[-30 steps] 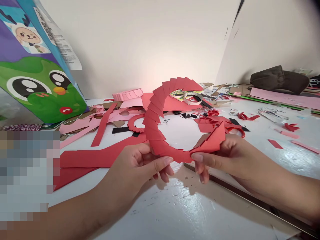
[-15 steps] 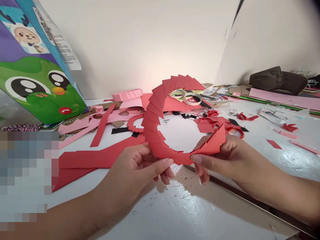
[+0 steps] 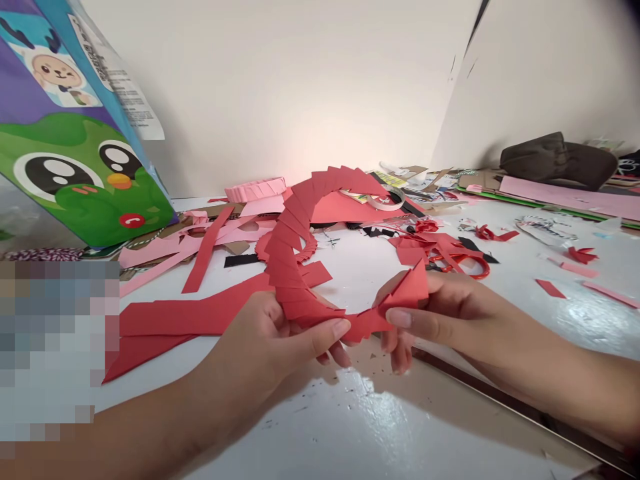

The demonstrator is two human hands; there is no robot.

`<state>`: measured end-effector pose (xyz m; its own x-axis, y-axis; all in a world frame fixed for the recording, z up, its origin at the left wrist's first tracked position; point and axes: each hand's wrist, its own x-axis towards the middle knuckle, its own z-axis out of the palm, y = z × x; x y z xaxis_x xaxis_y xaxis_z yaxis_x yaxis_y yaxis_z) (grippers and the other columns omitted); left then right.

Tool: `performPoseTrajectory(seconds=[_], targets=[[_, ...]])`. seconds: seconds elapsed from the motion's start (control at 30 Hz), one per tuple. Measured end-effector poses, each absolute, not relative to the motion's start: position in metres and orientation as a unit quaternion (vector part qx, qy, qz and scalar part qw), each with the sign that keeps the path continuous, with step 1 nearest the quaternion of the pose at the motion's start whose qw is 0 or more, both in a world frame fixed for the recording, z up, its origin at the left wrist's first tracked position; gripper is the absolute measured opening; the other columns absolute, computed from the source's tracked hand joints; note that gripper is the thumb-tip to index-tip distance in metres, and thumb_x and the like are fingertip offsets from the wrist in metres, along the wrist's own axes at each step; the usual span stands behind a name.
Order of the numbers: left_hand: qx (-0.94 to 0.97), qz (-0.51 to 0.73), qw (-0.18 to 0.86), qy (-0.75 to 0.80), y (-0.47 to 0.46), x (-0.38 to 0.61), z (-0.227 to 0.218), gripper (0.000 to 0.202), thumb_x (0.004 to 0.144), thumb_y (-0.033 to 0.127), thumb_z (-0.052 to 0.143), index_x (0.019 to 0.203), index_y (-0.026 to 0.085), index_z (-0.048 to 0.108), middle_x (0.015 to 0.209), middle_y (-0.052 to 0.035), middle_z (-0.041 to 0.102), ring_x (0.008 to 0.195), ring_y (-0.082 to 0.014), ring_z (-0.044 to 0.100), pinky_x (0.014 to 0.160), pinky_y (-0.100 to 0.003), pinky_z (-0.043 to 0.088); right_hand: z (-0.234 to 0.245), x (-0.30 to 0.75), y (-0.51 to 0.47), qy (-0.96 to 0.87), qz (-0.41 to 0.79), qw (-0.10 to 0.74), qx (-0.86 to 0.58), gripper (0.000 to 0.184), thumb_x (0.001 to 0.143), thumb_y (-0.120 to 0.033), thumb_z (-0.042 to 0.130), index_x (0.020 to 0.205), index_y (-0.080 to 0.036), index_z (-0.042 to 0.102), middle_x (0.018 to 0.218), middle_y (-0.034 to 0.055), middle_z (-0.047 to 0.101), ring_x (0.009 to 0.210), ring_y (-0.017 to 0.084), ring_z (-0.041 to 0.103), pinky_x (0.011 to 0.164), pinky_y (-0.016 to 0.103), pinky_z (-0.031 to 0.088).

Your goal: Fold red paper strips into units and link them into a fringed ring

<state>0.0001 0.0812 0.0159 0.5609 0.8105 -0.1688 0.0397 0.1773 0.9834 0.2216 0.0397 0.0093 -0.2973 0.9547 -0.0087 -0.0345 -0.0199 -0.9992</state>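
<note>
A folded red paper strip [image 3: 286,247], pleated into overlapping segments, curves into an open ring above the table, its gap at the upper right. My left hand [image 3: 295,333] pinches its lower left part, thumb on top and fingers beneath. Close by on the right, my right hand [image 3: 430,313] grips the strip near its lower end, which points up past the fingers. The fingertips under the paper are partly hidden. Behind the ring lies a smaller pleated red paper ring [image 3: 265,247], partly covered by it.
Red paper strips [image 3: 175,319] lie at left, beside pink scraps [image 3: 150,253]. Red-handled scissors [image 3: 480,267] rest among red offcuts at right. A tape roll [image 3: 395,199] and a pleated pink ring [image 3: 255,190] sit behind. A colourful box [image 3: 90,180] stands at far left.
The curved red strip has shifted left and its top has tipped lower. My right hand has moved slightly left with its end. Both hands keep their hold.
</note>
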Motion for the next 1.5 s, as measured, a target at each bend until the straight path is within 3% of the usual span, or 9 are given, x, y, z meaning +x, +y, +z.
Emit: performPoseTrajectory(seconds=[0.23, 0.53, 0.73, 0.9, 1.3, 1.5], targets=[[0.571, 0.273, 0.684, 0.362, 0.081, 0.0, 0.013, 0.025, 0.087, 0.029, 0.078, 0.064, 0.02, 0.075, 0.065, 0.0015, 0.072, 0.063, -0.0099, 0.064, 0.058, -0.016, 0.054, 0.011, 0.225, 0.041, -0.586, 0.552, 0.422, -0.417, 0.021, 0.085, -0.037, 0.082, 0.074, -0.02, 0.074, 0.066, -0.0022, 0.072, 0.06, 0.011, 0.069, 0.064, 0.023, 0.057], [0.59, 0.274, 0.665, 0.368, 0.083, 0.0, 0.01, 0.022, 0.084, 0.025, 0.078, 0.063, 0.02, 0.078, 0.062, 0.0005, 0.073, 0.063, -0.0116, 0.065, 0.06, -0.019, 0.054, 0.004, 0.223, 0.04, -0.585, 0.558, 0.423, -0.409, 0.015, 0.085, -0.033, 0.082, 0.078, -0.022, 0.075, 0.074, -0.0024, 0.076, 0.062, 0.01, 0.072, 0.061, 0.02, 0.058], [0.58, 0.296, 0.648, 0.394, 0.08, 0.001, 0.014, 0.022, 0.084, 0.025, 0.077, 0.063, 0.02, 0.074, 0.063, 0.003, 0.071, 0.062, -0.0101, 0.063, 0.057, -0.016, 0.052, 0.01, 0.226, 0.04, -0.597, 0.529, 0.426, -0.427, 0.03, 0.096, -0.046, 0.069, 0.077, -0.024, 0.074, 0.072, -0.0015, 0.074, 0.068, 0.011, 0.07, 0.069, 0.021, 0.057], [0.587, 0.301, 0.635, 0.403, 0.08, 0.001, 0.014, 0.022, 0.084, 0.027, 0.076, 0.063, 0.02, 0.073, 0.062, 0.0033, 0.071, 0.061, -0.0102, 0.064, 0.057, -0.017, 0.053, 0.009, 0.233, 0.042, -0.583, 0.491, 0.467, -0.449, 0.026, 0.091, -0.046, 0.074, 0.078, -0.024, 0.074, 0.068, -0.0044, 0.07, 0.057, 0.008, 0.062, 0.062, 0.021, 0.052], [0.61, 0.294, 0.614, 0.405, 0.081, 0.001, 0.01, 0.025, 0.084, 0.029, 0.076, 0.061, 0.022, 0.074, 0.063, 0.0019, 0.072, 0.063, -0.0115, 0.064, 0.058, -0.019, 0.051, 0.011, 0.231, 0.043, -0.608, 0.495, 0.447, -0.432, 0.027, 0.096, -0.039, 0.07, 0.075, -0.022, 0.074, 0.066, -0.0048, 0.07, 0.056, 0.006, 0.065, 0.059, 0.017, 0.053], [0.649, 0.269, 0.583, 0.409, 0.083, -0.002, 0.009, 0.027, 0.086, 0.033, 0.075, 0.061, 0.022, 0.074, 0.063, 0.0008, 0.073, 0.063, -0.0129, 0.064, 0.062, -0.021, 0.053, 0.011, 0.233, 0.044, -0.626, 0.475, 0.419, -0.455, 0.034, 0.097, -0.044, 0.067, 0.071, -0.022, 0.07, 0.06, -0.0049, 0.067, 0.055, 0.007, 0.065, 0.06, 0.017, 0.053]])
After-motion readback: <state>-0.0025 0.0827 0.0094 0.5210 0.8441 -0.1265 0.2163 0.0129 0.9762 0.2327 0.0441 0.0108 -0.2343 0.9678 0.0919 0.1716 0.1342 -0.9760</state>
